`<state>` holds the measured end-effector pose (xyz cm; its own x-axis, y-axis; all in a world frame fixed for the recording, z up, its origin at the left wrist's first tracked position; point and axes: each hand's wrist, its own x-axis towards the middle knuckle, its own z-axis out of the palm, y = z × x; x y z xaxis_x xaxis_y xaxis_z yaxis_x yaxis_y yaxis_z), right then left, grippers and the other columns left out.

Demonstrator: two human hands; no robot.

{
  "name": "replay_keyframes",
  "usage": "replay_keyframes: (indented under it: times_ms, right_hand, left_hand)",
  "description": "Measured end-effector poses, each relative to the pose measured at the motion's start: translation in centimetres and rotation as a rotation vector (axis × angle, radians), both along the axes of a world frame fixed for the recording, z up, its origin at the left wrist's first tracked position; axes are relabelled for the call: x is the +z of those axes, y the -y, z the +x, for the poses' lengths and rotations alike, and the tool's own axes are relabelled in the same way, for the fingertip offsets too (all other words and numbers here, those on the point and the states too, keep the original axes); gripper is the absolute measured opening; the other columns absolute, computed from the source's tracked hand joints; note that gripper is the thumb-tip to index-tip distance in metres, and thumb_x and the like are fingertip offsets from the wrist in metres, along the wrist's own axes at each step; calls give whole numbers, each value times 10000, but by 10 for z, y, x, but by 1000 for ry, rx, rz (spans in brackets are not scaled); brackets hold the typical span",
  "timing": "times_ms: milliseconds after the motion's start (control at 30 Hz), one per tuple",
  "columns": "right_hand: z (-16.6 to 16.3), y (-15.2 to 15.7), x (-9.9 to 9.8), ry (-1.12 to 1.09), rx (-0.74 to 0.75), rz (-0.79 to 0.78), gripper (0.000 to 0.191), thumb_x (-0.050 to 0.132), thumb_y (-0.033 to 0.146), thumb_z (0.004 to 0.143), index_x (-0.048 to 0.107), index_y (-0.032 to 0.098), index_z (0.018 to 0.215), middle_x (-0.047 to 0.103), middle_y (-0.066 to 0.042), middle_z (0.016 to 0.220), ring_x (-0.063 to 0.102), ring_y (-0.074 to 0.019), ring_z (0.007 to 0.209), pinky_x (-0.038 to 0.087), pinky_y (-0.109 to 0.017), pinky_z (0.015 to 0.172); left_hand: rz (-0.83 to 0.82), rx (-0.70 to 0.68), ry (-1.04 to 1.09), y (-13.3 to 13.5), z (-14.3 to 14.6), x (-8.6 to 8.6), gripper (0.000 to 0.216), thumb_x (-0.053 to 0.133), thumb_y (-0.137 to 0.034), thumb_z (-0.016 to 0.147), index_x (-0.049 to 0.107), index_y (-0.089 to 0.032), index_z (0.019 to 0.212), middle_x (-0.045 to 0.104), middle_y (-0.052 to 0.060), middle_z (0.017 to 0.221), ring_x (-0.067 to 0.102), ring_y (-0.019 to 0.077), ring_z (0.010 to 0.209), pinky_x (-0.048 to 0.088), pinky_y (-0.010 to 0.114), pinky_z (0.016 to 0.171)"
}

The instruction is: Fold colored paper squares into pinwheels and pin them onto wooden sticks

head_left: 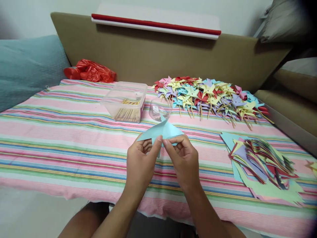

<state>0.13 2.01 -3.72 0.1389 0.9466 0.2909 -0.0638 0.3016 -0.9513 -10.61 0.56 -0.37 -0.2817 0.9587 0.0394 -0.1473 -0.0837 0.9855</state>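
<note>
A light blue paper piece [170,129], partly folded with pointed flaps spread to both sides, is held between my two hands above the striped cloth. My left hand [142,153] pinches its lower left part with thumb and fingers. On the other side my right hand [184,157] grips it, thumb and fingertips close to my left thumb at the centre. Just beyond the paper stands a small clear round tub [158,110] with small pieces in it, too tiny to name. The undersides of the folds are hidden behind my fingers.
A clear plastic box [126,96] of wooden sticks stands beyond my left hand. Many finished paper pinwheels [205,94] lie piled at the back right. Cut paper sheets [262,162] are stacked at the right. A red plastic bag [91,71] sits at the back left.
</note>
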Motion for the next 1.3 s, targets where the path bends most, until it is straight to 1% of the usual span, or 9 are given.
replay_keyframes:
  times_ms: [133,267,400,667,733,900,1000,1133,1300]
  right_hand:
    - [4,0,2,198,-16,182,129,779,265,813,669,231,872,550,-24,925,596,-183,859,535,-337,736]
    - [11,1,6,372,-15,233,109,771,258,835,688,249,905,585,-61,1071,612,-217,996,529,-380,835]
    - [13,1,7,397,-49,265,88,764,268,849,677,256,860,597,-73,1115,596,-253,1131,512,-410,892]
    - [14,1,6,413,-80,253,100,761,286,850,669,256,826,585,-74,1134,576,-276,1184,497,-433,913]
    - [12,1,8,383,-61,250,121,769,275,836,660,260,886,579,-77,1163,572,-279,1196,516,-419,889]
    - [11,1,10,-19,-48,149,551,793,295,792,479,321,1244,551,-79,1302,653,-217,1024,559,-381,834]
    - [17,-2,12,-33,18,3,437,772,380,807,593,279,1193,637,-88,1225,647,-248,1052,553,-385,857]
    - [27,-4,13,91,232,-143,238,736,431,836,745,229,962,726,-66,1019,661,-270,988,548,-392,846]
    - [34,-6,11,128,279,-156,194,732,399,839,777,235,932,728,-57,1034,662,-272,988,540,-394,850]
  left_hand:
    - [2,-3,134,-2,-4,-1,173,786,-311,798,698,-162,809,646,-9,685,617,144,701,504,248,699]
    - [-1,-47,200,-3,-9,-4,200,804,-312,780,680,-156,790,674,6,758,618,143,755,494,244,728]
    - [-11,-57,134,-2,-11,-2,207,790,-316,796,662,-158,760,652,1,735,622,150,771,491,245,737]
    - [10,-57,14,-2,-10,0,209,753,-365,827,703,-162,829,694,29,802,653,182,827,509,264,756]
    - [19,-42,-18,-1,-10,-1,216,750,-377,829,707,-166,844,687,25,794,646,181,808,503,264,726]
    - [28,61,-313,2,-14,0,247,725,-414,845,678,-185,763,651,8,706,605,173,704,464,276,653]
    - [91,27,-511,3,-17,0,218,723,-400,847,712,-197,768,695,22,728,629,193,717,461,297,693]
    - [99,-81,-493,2,-19,-1,192,712,-401,852,724,-213,816,725,29,772,644,212,750,456,301,700]
    - [17,-183,-490,-3,-27,-3,361,717,-438,838,541,-210,622,502,-34,583,448,139,558,320,272,536]
